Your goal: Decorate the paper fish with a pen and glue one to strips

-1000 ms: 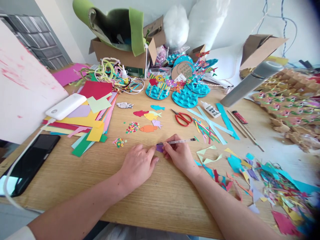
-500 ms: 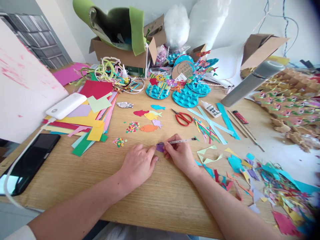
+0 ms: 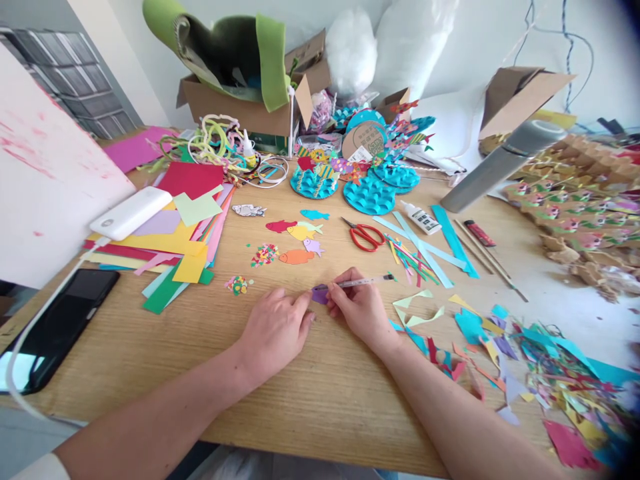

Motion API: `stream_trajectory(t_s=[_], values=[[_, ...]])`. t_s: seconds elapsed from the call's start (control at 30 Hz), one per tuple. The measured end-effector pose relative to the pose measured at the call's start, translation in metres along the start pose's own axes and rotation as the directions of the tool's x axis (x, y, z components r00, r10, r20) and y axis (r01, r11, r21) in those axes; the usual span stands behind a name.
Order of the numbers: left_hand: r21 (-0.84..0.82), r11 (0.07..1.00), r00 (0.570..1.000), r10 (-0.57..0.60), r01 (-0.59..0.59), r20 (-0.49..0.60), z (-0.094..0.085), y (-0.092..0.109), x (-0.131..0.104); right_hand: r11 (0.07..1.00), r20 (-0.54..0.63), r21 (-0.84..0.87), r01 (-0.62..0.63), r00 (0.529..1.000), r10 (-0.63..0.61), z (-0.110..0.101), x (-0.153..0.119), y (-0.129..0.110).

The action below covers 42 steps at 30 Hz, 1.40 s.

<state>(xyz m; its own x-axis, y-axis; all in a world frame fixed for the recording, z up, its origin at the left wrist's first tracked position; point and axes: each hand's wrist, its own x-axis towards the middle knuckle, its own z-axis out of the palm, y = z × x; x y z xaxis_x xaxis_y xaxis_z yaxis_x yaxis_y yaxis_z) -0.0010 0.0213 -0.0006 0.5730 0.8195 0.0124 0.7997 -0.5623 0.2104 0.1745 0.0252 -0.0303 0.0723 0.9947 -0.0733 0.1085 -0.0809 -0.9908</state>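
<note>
In my right hand (image 3: 357, 307) is a slim pen (image 3: 365, 281) with a pale, clear-looking barrel, pinched between thumb and fingers. Its tip meets a small purple paper piece (image 3: 321, 295) on the table. My left hand (image 3: 278, 321) lies palm down just left of it, its index fingertip at the paper's left edge and its thumb spread apart. Part of the purple piece is hidden by my fingers. Beyond my hands lie paper fish, among them an orange fish (image 3: 296, 257), a lilac fish (image 3: 314, 247) and a red fish (image 3: 278, 227).
Red-handled scissors (image 3: 367, 238) and a white glue bottle (image 3: 421, 218) lie farther back. Coloured paper sheets (image 3: 193, 180) are stacked at left near a phone (image 3: 65, 327). Paper scraps (image 3: 545, 360) cover the right side. A grey flask (image 3: 500, 170) and blue egg-tray discs (image 3: 370, 193) stand behind.
</note>
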Motion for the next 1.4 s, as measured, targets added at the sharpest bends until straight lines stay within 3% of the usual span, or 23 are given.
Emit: stream_trajectory(t_s=[1.4], values=[[-0.004, 1.000, 1.000, 0.007, -0.007, -0.009, -0.0001, 0.0004, -0.0013, 0.996, -0.020, -0.084, 0.007, 1.000, -0.008, -0.0005, -0.0011, 0.0023]])
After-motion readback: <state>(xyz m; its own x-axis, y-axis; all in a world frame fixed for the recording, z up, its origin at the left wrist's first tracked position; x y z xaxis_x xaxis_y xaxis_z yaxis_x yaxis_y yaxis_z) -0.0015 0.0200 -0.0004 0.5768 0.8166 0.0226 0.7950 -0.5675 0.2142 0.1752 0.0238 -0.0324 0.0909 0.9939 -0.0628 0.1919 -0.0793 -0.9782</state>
